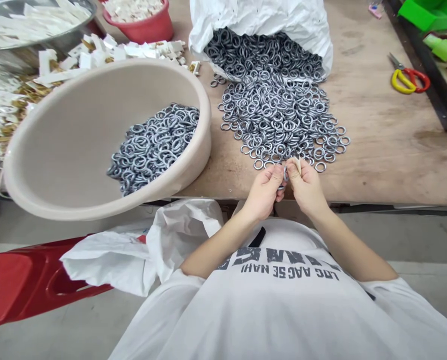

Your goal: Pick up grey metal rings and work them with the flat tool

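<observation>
My left hand [265,194] is closed with a grey metallic-looking ring [285,174] at its fingertips. A second ring shows lower down by those fingers. Pressed close against it, my right hand [306,187] is also closed, its thumb beside the ring. A small pale flat piece [298,164] sticks up from the right fingers; its material is unclear. Just beyond both hands spreads a heap of loose grey rings [279,110], spilling from a white sack [261,17]. To the left, a large beige tub [69,135] tilts toward me with many such rings [159,145] inside.
Scissors [409,80] with yellow and red handles lie at the right, near a dark bar [426,65] and a green bin [433,14]. White pieces [84,57] are strewn behind the tub, near a red bucket [144,27] and metal basin [31,45]. A red stool [9,285] stands lower left.
</observation>
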{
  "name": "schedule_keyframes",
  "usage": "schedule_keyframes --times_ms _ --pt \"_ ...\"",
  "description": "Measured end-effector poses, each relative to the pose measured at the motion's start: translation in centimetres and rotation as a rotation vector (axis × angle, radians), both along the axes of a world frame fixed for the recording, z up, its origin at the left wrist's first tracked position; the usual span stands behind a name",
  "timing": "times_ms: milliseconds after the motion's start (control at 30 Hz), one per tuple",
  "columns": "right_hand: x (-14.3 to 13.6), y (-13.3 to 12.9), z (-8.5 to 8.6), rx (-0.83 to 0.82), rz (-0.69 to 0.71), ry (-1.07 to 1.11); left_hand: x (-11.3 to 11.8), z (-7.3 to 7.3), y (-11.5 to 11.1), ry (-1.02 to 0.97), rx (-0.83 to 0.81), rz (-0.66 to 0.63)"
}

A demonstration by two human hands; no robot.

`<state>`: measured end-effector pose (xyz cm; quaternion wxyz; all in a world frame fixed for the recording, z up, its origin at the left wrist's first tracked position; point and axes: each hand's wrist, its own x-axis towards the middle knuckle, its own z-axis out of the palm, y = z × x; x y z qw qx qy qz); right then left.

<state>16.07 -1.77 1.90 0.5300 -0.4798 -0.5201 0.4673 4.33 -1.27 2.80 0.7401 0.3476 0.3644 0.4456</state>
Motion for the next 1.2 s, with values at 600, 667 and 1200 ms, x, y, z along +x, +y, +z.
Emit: schedule_keyframes --times_ms 600,667,1200 --pt "1.0 -0.9 1.4 0.321 -0.106 -0.309 0.3 0.6 -0.5 -0.001 0.03 0.114" --pt "1.2 -1.3 1.4 0.359 -0.092 -0.402 0.2 0.9 -0.5 -0.001 0.022 0.14" --pt "1.9 -1.9 1.3 0.318 -0.067 -0.685 -0.3 1.4 -1.1 -0.045 -0.003 0.069"
